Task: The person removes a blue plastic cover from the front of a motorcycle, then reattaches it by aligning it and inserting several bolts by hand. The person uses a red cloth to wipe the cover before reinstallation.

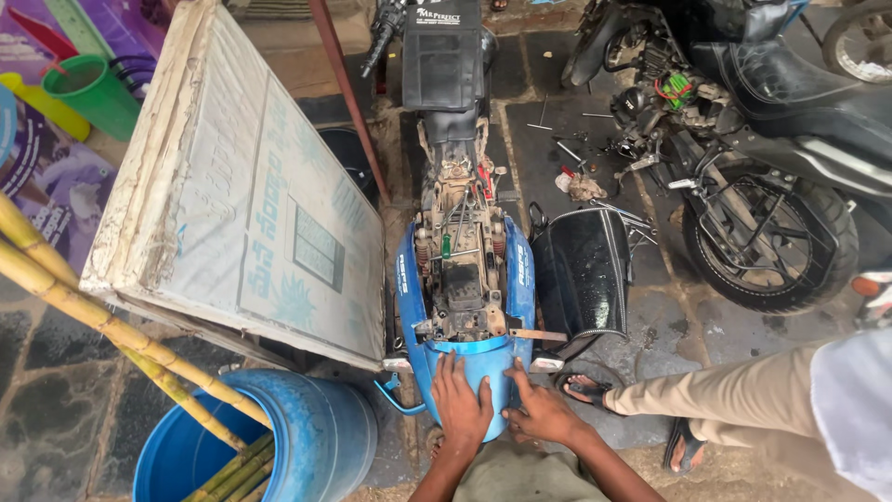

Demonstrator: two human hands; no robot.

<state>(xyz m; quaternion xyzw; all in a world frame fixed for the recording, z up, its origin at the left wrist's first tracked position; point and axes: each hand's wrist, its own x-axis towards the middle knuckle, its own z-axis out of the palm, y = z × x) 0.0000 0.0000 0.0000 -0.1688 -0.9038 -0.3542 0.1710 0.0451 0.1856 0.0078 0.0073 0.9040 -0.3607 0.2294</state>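
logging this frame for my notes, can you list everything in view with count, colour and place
scooter: 1, blue, seat off, centre
rear panel: 1, blue, under both hands
seat: 1, black, right of scooter
motorbike: 1, black, upper right
board: 1, white, left
barrel: 1, blue, lower left
canes: several, yellow-green, in barrel
bucket: 1, green, upper left
another person's leg: 1, beige trousers, sandal, right
left hand: flat on panel
right hand: flat on panel

Stone floor (669, 316) (tools (567, 149), drum (316, 437))
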